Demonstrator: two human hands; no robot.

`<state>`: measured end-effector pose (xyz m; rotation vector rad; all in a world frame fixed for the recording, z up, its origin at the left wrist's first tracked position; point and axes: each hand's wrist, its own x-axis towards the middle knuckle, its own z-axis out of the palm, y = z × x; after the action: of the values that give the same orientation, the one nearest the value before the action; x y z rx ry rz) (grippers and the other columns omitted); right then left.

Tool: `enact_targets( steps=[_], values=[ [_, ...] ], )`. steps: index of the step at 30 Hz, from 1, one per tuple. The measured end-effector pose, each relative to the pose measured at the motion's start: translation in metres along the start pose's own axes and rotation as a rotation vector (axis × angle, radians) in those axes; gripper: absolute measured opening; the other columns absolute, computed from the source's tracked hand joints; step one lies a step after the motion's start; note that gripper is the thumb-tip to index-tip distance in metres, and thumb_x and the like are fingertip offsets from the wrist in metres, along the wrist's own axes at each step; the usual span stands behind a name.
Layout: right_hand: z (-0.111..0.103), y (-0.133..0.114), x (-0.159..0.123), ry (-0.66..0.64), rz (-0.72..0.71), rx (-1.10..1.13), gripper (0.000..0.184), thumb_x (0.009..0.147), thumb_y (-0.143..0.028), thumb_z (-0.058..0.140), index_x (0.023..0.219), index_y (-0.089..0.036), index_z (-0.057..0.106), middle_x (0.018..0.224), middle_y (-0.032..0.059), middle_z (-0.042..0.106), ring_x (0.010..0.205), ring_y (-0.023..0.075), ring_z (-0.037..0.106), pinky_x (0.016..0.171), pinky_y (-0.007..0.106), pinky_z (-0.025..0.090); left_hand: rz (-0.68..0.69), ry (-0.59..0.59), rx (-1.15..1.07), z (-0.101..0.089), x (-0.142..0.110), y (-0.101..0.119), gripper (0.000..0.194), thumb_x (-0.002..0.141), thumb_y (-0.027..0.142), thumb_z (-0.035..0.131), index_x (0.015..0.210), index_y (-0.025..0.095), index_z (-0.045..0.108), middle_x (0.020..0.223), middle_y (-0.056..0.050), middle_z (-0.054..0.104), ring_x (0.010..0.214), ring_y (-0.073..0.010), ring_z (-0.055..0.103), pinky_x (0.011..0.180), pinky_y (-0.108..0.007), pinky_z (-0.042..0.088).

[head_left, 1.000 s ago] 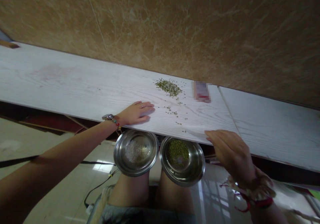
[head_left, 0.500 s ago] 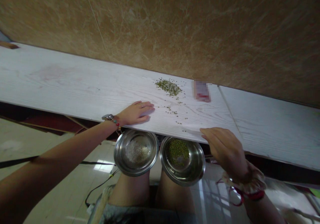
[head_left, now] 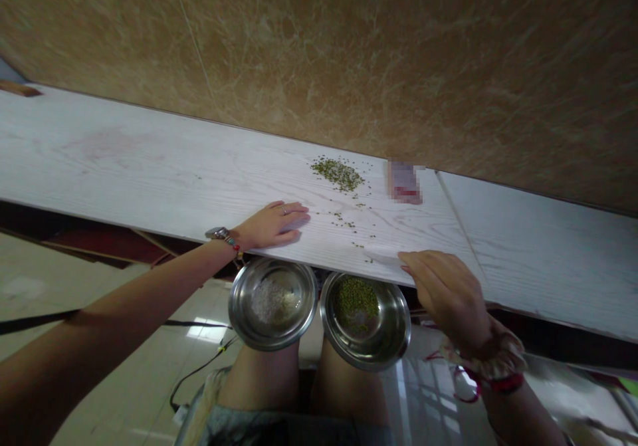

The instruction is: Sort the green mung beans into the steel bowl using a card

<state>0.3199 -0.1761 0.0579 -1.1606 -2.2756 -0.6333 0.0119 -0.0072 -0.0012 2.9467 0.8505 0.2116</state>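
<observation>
My left hand [head_left: 274,225] lies flat on the white tabletop, fingers stretched out, to the left of the scattered beans. My right hand [head_left: 446,286] is at the table's front edge with its fingers pressed together. A pale, thin shape shows by its fingertips, too faint to name. Near the wall lies a small heap of green beans [head_left: 337,174] mixed with pale grains, and several loose beans [head_left: 343,221] trail toward the front edge. Below the edge, a left metal bowl [head_left: 239,330] holds whitish grains; a right metal bowl [head_left: 391,339] holds green beans [head_left: 355,300].
A blurred-out flat object [head_left: 403,181] lies right of the heap, against the brown marbled wall [head_left: 319,54]. The white table [head_left: 149,173] has a seam at the right. Both bowls rest above my legs [head_left: 264,379]. A dark cable [head_left: 199,369] runs across the floor.
Both hands keep nearly the same place and shape; the view shifts very slightly. The bean heap and the bowls look the same.
</observation>
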Motion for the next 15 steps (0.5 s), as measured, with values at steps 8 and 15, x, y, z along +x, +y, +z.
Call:
enact_targets(
  steps=[8, 15],
  values=[
    [0.004, 0.013, -0.005, 0.006, 0.009, -0.090, 0.022, 0.081, -0.001, 0.052, 0.099, -0.013, 0.061, 0.082, 0.0081, 0.070, 0.080, 0.0192, 0.061, 0.071, 0.031, 0.046, 0.004, 0.015, 0.002, 0.002, 0.000, -0.001, 0.042, 0.093, 0.040, 0.037, 0.129, 0.021, 0.046, 0.142, -0.007, 0.046, 0.129, -0.0209, 0.040, 0.106, -0.041, 0.027],
    [0.004, 0.006, -0.001, 0.012, 0.003, -0.046, 0.027, 0.081, 0.001, 0.050, 0.102, -0.013, 0.060, 0.084, 0.0074, 0.069, 0.083, 0.0185, 0.061, 0.075, 0.031, 0.047, -0.002, 0.014, -0.004, 0.001, 0.000, 0.000, 0.041, 0.094, 0.041, 0.037, 0.129, 0.022, 0.047, 0.141, -0.006, 0.046, 0.128, -0.0201, 0.041, 0.106, -0.039, 0.027]
  ],
)
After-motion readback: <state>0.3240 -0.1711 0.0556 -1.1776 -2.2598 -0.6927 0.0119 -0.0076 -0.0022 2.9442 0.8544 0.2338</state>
